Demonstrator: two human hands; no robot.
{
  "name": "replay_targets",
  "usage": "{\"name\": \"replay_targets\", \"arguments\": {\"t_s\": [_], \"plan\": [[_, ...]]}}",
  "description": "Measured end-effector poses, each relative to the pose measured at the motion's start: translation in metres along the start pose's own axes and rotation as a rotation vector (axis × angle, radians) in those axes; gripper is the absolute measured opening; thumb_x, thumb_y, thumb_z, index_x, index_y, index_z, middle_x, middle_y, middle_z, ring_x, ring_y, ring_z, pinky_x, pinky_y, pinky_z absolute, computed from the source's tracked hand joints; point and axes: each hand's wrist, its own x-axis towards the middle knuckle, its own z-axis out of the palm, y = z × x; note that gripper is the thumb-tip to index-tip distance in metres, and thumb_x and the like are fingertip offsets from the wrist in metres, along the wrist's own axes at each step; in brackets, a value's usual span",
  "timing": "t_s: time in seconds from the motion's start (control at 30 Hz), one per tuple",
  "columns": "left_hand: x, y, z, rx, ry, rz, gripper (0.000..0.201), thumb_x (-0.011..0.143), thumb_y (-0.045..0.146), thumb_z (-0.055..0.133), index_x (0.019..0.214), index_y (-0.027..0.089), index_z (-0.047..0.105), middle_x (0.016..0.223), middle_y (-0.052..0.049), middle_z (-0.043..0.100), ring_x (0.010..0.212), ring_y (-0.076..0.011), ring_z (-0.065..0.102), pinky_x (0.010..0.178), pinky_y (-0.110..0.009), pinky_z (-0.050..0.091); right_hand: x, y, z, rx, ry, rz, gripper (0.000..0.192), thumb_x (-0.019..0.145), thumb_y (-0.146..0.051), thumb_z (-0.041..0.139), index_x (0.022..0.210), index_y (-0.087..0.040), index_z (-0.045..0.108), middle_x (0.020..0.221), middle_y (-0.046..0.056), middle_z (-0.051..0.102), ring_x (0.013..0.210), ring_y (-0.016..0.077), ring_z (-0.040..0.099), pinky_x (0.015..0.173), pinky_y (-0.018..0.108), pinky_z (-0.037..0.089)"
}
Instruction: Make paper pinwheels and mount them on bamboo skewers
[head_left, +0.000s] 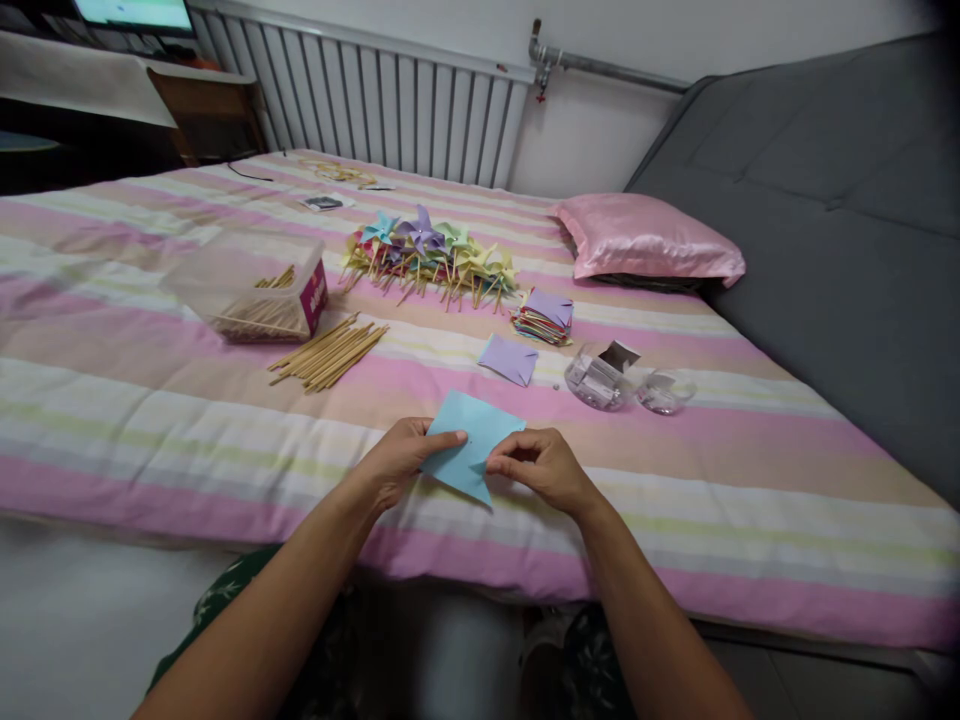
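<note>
Between my hands, above the near edge of the bed, is a light blue square of paper (466, 462) with cuts in it. My left hand (405, 455) grips its left side, thumb on top and fingers underneath. On the right side, my right hand (544, 468) pinches a flap of the same paper between thumb and fingertips. Just beyond lies a cut purple paper square (510, 360), with a stack of coloured paper squares (546, 316) behind it. To the right are a clear container of small metal parts (598, 380) and a smaller clear container (663, 393).
Wooden sticks (330, 352) lie loose beside a clear plastic box (262, 285) with more sticks inside. Finished paper pinwheels (427, 250) are heaped farther back. A pink pillow (652, 238) rests near the grey headboard (810, 200). A radiator (375, 95) stands behind the striped bed (720, 520).
</note>
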Motion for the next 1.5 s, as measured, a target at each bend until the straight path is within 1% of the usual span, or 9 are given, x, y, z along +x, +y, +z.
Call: {"name": "replay_targets", "arguments": {"t_s": [0.17, 0.3, 0.4, 0.57, 0.7, 0.93, 1.07, 1.27, 1.5], "plan": [[0.000, -0.001, 0.001, -0.029, -0.003, -0.001, 0.023, 0.056, 0.029, 0.075, 0.067, 0.010, 0.068, 0.060, -0.006, 0.068, 0.053, -0.0146, 0.058, 0.056, -0.025, 0.044, 0.002, 0.003, 0.006, 0.011, 0.071, 0.024, 0.019, 0.071, -0.036, 0.067, 0.068, -0.017, 0.067, 0.066, 0.003, 0.068, 0.061, 0.0144, 0.061, 0.057, 0.024, 0.046], [0.000, -0.002, 0.001, -0.043, -0.032, -0.006, 0.026, 0.056, 0.029, 0.076, 0.070, 0.009, 0.069, 0.064, -0.007, 0.069, 0.057, -0.0161, 0.061, 0.060, -0.027, 0.046, 0.002, 0.005, 0.011, 0.007, 0.119, 0.044, 0.022, 0.071, -0.038, 0.066, 0.068, -0.016, 0.064, 0.063, 0.003, 0.066, 0.058, 0.0145, 0.062, 0.053, 0.023, 0.046], [0.002, -0.005, -0.001, -0.051, -0.052, 0.008, 0.027, 0.057, 0.029, 0.076, 0.073, 0.009, 0.069, 0.067, -0.008, 0.070, 0.059, -0.0157, 0.061, 0.061, -0.026, 0.046, 0.003, 0.006, 0.013, 0.011, 0.172, 0.053, 0.023, 0.071, -0.038, 0.066, 0.068, -0.016, 0.063, 0.059, 0.003, 0.065, 0.054, 0.0145, 0.061, 0.050, 0.023, 0.045], [0.004, -0.009, -0.003, -0.046, -0.103, 0.019, 0.028, 0.062, 0.029, 0.073, 0.081, 0.009, 0.071, 0.069, -0.008, 0.071, 0.062, -0.0157, 0.062, 0.065, -0.026, 0.046, 0.003, 0.008, 0.014, 0.013, 0.230, 0.046, 0.023, 0.072, -0.038, 0.065, 0.067, -0.016, 0.061, 0.057, 0.002, 0.062, 0.053, 0.0147, 0.061, 0.050, 0.023, 0.045], [0.004, -0.009, -0.002, -0.023, -0.118, 0.030, 0.029, 0.063, 0.029, 0.072, 0.084, 0.009, 0.071, 0.071, -0.008, 0.071, 0.065, -0.0162, 0.062, 0.067, -0.027, 0.046, 0.004, 0.008, 0.014, -0.016, 0.234, 0.050, 0.023, 0.072, -0.038, 0.065, 0.067, -0.016, 0.060, 0.058, 0.002, 0.061, 0.053, 0.0150, 0.061, 0.050, 0.023, 0.046], [0.004, -0.010, -0.001, 0.002, -0.140, 0.069, 0.028, 0.060, 0.024, 0.074, 0.085, 0.011, 0.071, 0.073, -0.007, 0.071, 0.066, -0.0157, 0.062, 0.069, -0.027, 0.046, 0.003, 0.008, 0.014, -0.103, 0.245, 0.030, 0.021, 0.073, -0.035, 0.062, 0.066, -0.016, 0.059, 0.057, 0.003, 0.062, 0.052, 0.0155, 0.060, 0.048, 0.023, 0.044], [0.004, -0.010, 0.000, 0.029, -0.113, 0.072, 0.026, 0.060, 0.025, 0.074, 0.082, 0.011, 0.071, 0.073, -0.007, 0.071, 0.067, -0.0162, 0.063, 0.069, -0.028, 0.047, 0.003, 0.007, 0.014, -0.149, 0.246, 0.032, 0.020, 0.073, -0.034, 0.062, 0.065, -0.016, 0.058, 0.056, 0.003, 0.061, 0.050, 0.0148, 0.059, 0.046, 0.023, 0.043], [0.005, -0.012, 0.001, 0.050, -0.058, 0.081, 0.027, 0.058, 0.028, 0.075, 0.079, 0.011, 0.070, 0.076, -0.007, 0.071, 0.070, -0.0193, 0.063, 0.070, -0.031, 0.047, 0.003, 0.006, 0.014, -0.170, 0.245, 0.026, 0.020, 0.073, -0.034, 0.061, 0.064, -0.016, 0.058, 0.056, 0.002, 0.060, 0.050, 0.0134, 0.057, 0.046, 0.022, 0.041], [0.008, -0.016, 0.002, 0.082, 0.009, 0.081, 0.030, 0.055, 0.029, 0.075, 0.078, 0.011, 0.069, 0.072, -0.007, 0.070, 0.069, -0.0205, 0.063, 0.069, -0.031, 0.047, 0.002, 0.007, 0.015, -0.209, 0.239, 0.011, 0.020, 0.074, -0.034, 0.061, 0.064, -0.016, 0.059, 0.056, 0.001, 0.059, 0.050, 0.0118, 0.053, 0.046, 0.021, 0.040]]}}
